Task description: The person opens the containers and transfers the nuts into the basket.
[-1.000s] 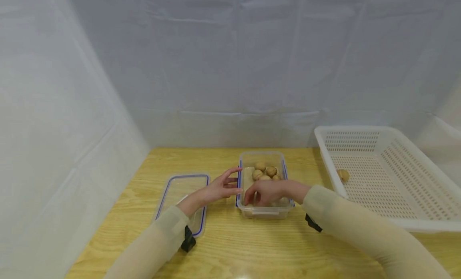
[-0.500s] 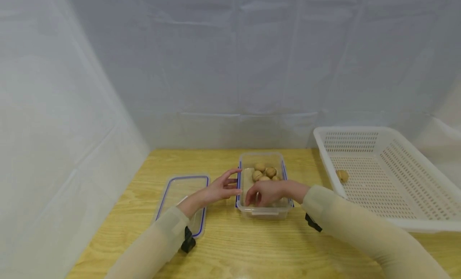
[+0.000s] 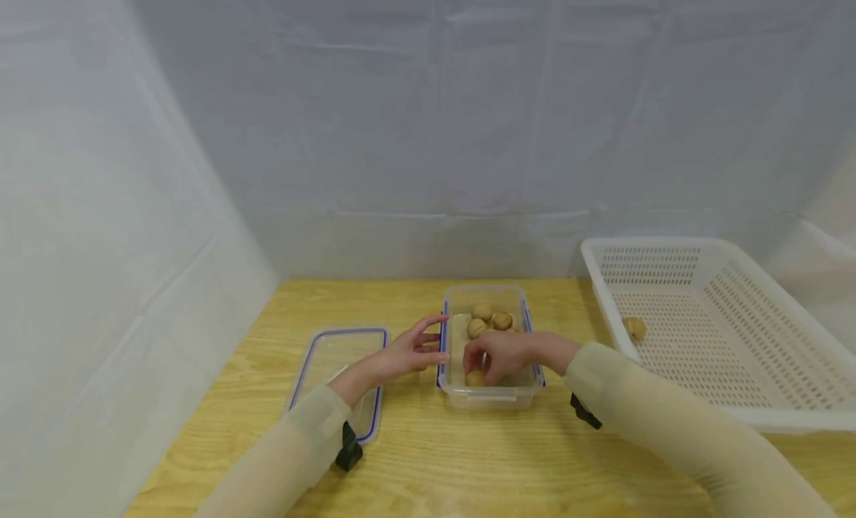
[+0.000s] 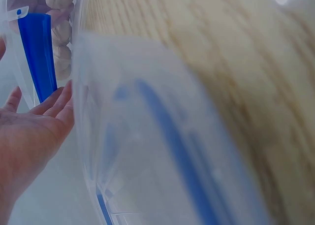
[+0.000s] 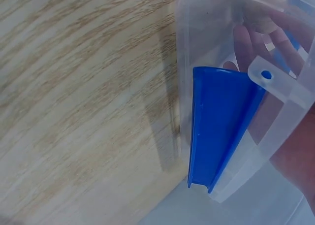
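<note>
A clear plastic food container (image 3: 491, 397) with blue side clips stands on the wooden table, several walnuts (image 3: 482, 311) grouped toward its far end. My right hand (image 3: 503, 352) reaches down inside it, fingers curled round a walnut (image 3: 475, 378) near the front wall. Through the clear side in the right wrist view, fingertips meet that walnut (image 5: 261, 24). My left hand (image 3: 403, 352) has its fingers spread and extended at the container's left side. In the left wrist view, its fingertips lie by the blue clip (image 4: 39, 55).
The container's clear lid (image 3: 341, 347), with a blue seal, lies flat on the table (image 3: 428, 466) under the left forearm. A large white slotted basket (image 3: 725, 414) stands at the right, one walnut (image 3: 634, 328) near its left wall.
My right hand has shifted slightly right inside the container, and the walnut under its fingers shows more plainly. The left hand stays at the container's side.
</note>
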{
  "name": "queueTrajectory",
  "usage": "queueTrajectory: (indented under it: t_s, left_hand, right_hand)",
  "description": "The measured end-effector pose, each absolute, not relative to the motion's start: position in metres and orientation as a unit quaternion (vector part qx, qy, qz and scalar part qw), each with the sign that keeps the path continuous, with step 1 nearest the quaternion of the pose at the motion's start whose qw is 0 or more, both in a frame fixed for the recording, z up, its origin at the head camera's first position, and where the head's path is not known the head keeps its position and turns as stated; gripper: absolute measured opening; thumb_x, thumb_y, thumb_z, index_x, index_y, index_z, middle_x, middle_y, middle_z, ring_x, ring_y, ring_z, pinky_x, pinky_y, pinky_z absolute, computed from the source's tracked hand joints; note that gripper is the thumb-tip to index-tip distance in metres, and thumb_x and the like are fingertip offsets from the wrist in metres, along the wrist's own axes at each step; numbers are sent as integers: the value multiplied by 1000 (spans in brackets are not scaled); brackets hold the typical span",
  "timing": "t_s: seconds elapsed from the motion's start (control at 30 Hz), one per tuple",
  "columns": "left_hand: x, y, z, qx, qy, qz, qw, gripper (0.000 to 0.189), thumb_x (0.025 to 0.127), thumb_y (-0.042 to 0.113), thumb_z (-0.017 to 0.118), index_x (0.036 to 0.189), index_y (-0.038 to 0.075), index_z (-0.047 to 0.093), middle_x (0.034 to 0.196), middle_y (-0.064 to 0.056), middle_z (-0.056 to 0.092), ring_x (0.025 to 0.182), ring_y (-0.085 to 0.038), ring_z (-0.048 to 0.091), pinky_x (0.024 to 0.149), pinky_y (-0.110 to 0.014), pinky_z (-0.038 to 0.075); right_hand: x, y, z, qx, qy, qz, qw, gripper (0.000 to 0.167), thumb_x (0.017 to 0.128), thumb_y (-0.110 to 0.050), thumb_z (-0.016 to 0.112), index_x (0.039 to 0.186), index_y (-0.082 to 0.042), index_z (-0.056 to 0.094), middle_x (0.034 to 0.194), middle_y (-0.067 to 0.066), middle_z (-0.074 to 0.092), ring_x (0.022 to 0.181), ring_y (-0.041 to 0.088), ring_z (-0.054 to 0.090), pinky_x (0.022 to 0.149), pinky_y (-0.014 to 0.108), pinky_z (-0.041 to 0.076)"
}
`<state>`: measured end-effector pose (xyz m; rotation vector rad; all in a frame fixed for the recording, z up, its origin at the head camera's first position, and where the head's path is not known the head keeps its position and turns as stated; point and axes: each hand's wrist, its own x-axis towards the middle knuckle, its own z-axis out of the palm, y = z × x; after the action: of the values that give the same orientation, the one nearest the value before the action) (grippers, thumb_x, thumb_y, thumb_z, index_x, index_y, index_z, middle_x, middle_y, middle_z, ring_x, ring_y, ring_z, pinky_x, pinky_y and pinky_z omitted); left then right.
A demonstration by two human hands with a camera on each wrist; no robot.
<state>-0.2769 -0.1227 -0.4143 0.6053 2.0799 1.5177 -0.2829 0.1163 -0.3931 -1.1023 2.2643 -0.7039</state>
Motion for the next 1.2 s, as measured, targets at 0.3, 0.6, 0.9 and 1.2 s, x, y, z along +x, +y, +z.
queueTrajectory:
  t_s: [0.3, 0.6, 0.9, 1.2]
  left_hand:
    - [-279, -122, -417, 212, 770, 551, 241, 70, 96, 16, 63, 154, 15, 23, 147, -30, 33, 135, -41, 36, 100, -56, 37]
    - [-277, -122, -415, 211, 767, 556, 241, 72, 95, 17, 64, 154, 15, 23, 147, -30, 34, 134, -40, 37, 100, -56, 37]
    - [-276, -121, -413, 210, 765, 558, 243, 70, 96, 16, 63, 154, 16, 23, 148, -30, 32, 136, -40, 35, 102, -56, 35]
    - [-277, -122, -414, 211, 762, 559, 248, 71, 96, 18, 63, 154, 16, 23, 148, -30, 32, 136, -41, 35, 103, -56, 35]
  right_hand:
    - [-282, 114, -396, -430, 835, -236, 248, 25, 79, 5, 69, 103, -2, 67, 90, -2, 61, 84, 12, 57, 75, 21, 48]
    - [-283, 117, -393, -417, 839, -238, 257, 26, 80, 1, 73, 105, -3, 66, 93, -4, 61, 87, 8, 56, 78, 22, 48]
    - [-285, 126, -373, -394, 847, -252, 251, 31, 78, 0, 77, 106, -6, 67, 93, -4, 59, 86, 10, 57, 77, 24, 48]
    - [-289, 138, -353, -408, 841, -264, 237, 31, 79, 1, 74, 109, -2, 66, 99, -2, 60, 91, 13, 56, 79, 26, 49]
